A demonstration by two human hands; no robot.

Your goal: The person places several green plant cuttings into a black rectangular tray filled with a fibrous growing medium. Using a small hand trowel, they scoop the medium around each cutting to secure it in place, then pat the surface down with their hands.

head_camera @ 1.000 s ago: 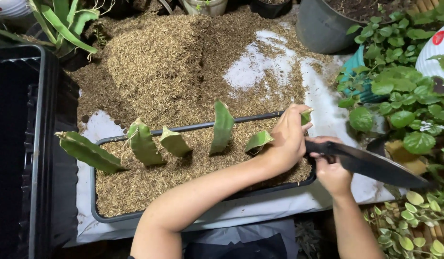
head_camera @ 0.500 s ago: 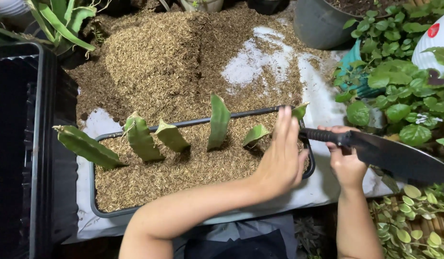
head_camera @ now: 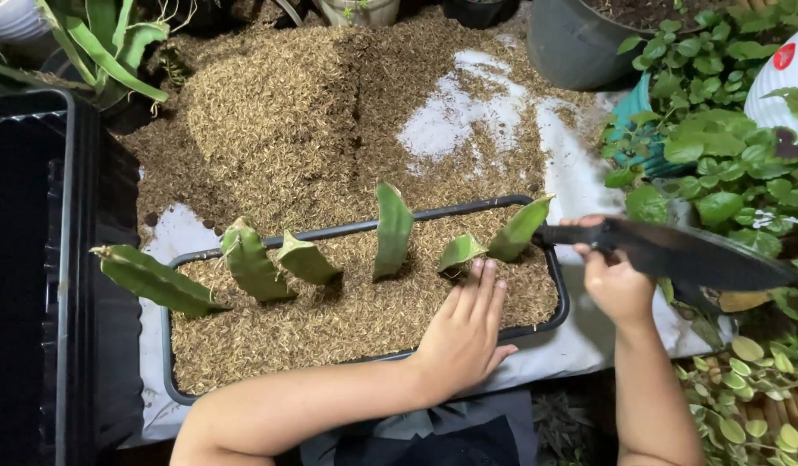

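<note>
Six green cactus cuttings (head_camera: 393, 229) stood in one row in the black tray (head_camera: 561, 298), which was filled with tan husk. The left hand (head_camera: 464, 332) lay flat on the husk, fingers (head_camera: 483, 289) together and straight, tips just beside the fifth cutting (head_camera: 459, 253), gripping nothing. The right hand (head_camera: 616, 280) hovered at the tray's right end, fingers clamped on the handle of one dark knife (head_camera: 701, 255), blade pointing right over the leafy potted plants (head_camera: 718, 164).

Matt black plastic tray (head_camera: 561, 298); rough dry husk bedding (head_camera: 347, 319); dark dull metal blade (head_camera: 710, 257)
</note>
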